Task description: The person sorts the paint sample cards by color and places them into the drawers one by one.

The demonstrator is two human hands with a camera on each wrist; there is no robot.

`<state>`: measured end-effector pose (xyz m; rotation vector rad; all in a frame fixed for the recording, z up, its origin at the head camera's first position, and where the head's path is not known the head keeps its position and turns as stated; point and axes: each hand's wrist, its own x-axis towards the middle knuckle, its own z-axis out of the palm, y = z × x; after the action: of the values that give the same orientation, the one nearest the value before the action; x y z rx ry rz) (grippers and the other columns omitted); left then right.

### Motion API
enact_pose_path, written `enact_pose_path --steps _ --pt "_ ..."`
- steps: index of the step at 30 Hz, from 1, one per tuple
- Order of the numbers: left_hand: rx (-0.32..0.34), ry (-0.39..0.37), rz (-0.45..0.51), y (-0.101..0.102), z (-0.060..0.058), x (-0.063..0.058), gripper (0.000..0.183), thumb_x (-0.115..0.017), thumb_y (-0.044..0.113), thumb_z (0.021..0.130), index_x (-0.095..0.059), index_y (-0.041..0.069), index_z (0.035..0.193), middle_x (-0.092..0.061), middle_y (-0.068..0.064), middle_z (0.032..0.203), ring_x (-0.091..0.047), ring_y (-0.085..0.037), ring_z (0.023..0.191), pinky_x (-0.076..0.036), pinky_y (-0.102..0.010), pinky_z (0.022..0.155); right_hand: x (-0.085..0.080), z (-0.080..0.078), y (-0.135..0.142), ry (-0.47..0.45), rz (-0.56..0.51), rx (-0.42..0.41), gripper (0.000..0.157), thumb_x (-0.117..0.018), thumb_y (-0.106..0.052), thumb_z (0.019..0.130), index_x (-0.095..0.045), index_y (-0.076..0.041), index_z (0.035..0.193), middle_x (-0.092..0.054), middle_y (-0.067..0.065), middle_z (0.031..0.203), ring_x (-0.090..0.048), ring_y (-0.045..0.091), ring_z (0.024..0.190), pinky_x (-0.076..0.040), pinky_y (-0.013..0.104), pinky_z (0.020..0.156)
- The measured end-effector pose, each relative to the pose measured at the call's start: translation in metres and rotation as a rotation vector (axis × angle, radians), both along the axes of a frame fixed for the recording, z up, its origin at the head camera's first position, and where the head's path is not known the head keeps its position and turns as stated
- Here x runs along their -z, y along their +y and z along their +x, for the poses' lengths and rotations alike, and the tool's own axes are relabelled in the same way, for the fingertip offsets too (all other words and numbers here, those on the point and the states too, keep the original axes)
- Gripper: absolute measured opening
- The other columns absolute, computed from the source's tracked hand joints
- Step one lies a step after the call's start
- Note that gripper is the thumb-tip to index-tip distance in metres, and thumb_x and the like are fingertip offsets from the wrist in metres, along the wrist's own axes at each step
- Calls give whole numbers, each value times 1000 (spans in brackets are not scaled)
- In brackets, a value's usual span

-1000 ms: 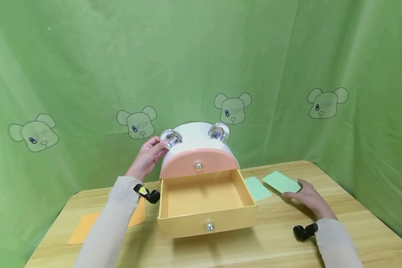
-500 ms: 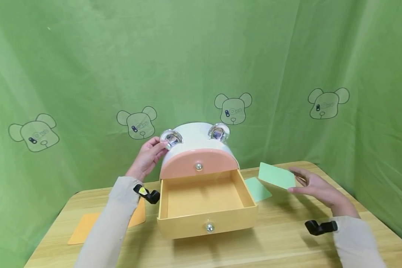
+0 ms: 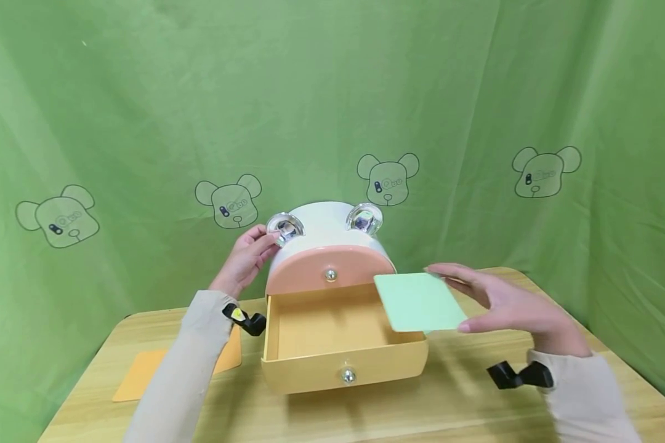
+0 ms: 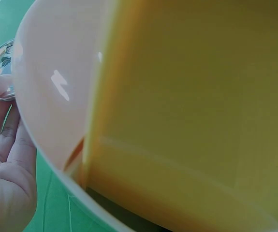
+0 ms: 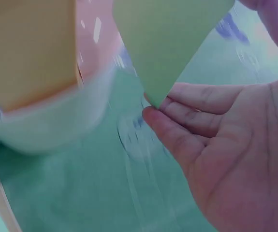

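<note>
Brought across from the tabletop (image 3: 449, 409) in the space of a second, a green card (image 3: 418, 301) appears above the near-right part of an open yellow drawer (image 3: 305, 372), held out ahead and to the left of the right hand (image 3: 501, 301), whose thumb and fingertips grip it at two corners. Half a second ago the card hung to the right of the drawer; its arrival over the opening takes the work from lifting to lining up, though whether card and drawer touch cannot be told. The left hand (image 3: 244, 261), in the same place throughout, pinches a silvery ear (image 3: 285, 229) on the white-topped cabinet (image 3: 324, 221), apparently to steady it. The drawer juts out between the two hands, while orange paper (image 3: 138, 375) lies nearer the wearer than the left hand, partly hidden under that forearm
</note>
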<state>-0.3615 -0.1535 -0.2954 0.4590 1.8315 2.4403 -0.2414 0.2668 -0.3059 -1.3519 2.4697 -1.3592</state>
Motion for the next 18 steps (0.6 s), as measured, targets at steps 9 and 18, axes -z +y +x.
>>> enact_pose_path --steps 9,18 --pt "0 -5 -2 1 0 1 11 -53 -3 90 -53 8 87 -61 -3 101 -64 -9 86 -54 -17 83 6 -10 -54 -20 90 23 83 -76 -15 77 -29 1 143 -32 18 149 -32 29 136 -26 13 110" --pt "-6 1 -1 0 2 0 10 -54 -3 90 -53 7 87 -61 -4 101 -64 -10 88 -54 -17 84 13 -13 -58 -26 32 35 83 -75 -12 78 -27 -4 145 -27 16 151 -29 19 138 -25 13 110"
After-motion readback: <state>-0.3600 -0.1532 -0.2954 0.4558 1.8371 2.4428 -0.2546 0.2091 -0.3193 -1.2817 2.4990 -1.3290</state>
